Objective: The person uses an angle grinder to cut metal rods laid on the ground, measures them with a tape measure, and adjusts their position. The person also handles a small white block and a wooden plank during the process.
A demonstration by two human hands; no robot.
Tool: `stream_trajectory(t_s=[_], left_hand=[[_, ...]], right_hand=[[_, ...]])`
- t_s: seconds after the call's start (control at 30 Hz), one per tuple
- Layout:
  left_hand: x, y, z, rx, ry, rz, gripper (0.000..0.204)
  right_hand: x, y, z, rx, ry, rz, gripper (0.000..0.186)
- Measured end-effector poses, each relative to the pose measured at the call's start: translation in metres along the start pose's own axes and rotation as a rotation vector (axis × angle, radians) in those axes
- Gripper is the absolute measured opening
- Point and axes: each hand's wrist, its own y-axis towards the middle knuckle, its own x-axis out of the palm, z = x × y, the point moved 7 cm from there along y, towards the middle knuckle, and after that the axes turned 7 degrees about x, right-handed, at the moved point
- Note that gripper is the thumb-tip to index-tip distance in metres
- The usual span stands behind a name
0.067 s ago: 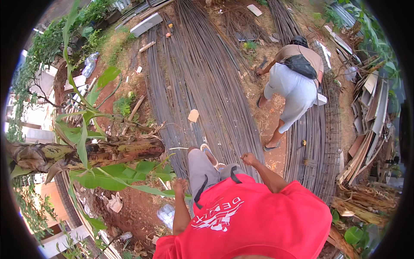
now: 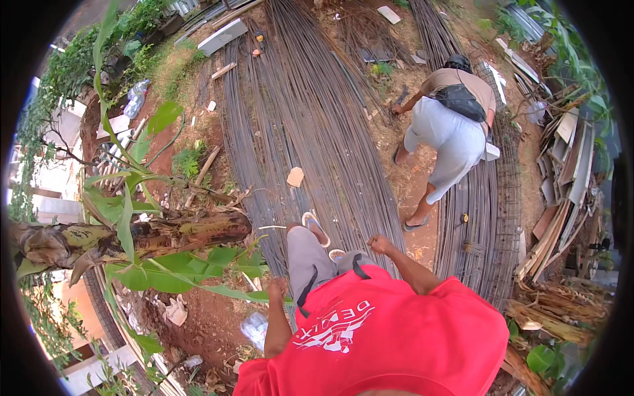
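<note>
My left hand (image 2: 277,288) hangs curled beside my grey trouser leg, holding nothing. My right hand (image 2: 380,245) is a closed fist raised in front of my red shirt, also with nothing in it. Just ahead of both hands, my sandalled foot (image 2: 316,228) stands on a long bundle of rusty steel bars (image 2: 310,119) lying on red earth. A small tan scrap (image 2: 295,176) lies on the bars ahead of my foot.
Another person (image 2: 456,125) in grey trousers bends over by a second bar bundle (image 2: 475,218) on the right. A fallen banana trunk (image 2: 165,234) with green leaves lies at my left. Scrap boards (image 2: 568,178) pile up far right. A concrete block (image 2: 222,36) lies ahead, and a plastic bottle (image 2: 254,327) lies near my left arm.
</note>
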Motion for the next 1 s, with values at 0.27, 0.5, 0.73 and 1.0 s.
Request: stream_trajectory(t_s=[0.27, 0.5, 0.73, 1.0], left_hand=[[0.023, 0.081, 0.002, -0.142, 0.330, -0.045, 0.034], [0.092, 0.185, 0.243, 0.079, 0.022, -0.129, 0.041], [0.107, 0.210, 0.505, 0.327, -0.146, -0.044, 0.039], [0.155, 0.249, 0.482, 0.074, -0.051, -0.100, 0.040]], right_hand=[[-0.038, 0.074, -0.063, -0.069, -0.071, 0.068, 0.030], [-0.072, 0.155, -0.239, -0.049, 0.167, 0.068, 0.030], [-0.107, 0.166, -0.439, -0.165, 0.369, 0.090, 0.040], [-0.183, 0.241, -0.341, -0.084, 0.114, 0.384, 0.031]])
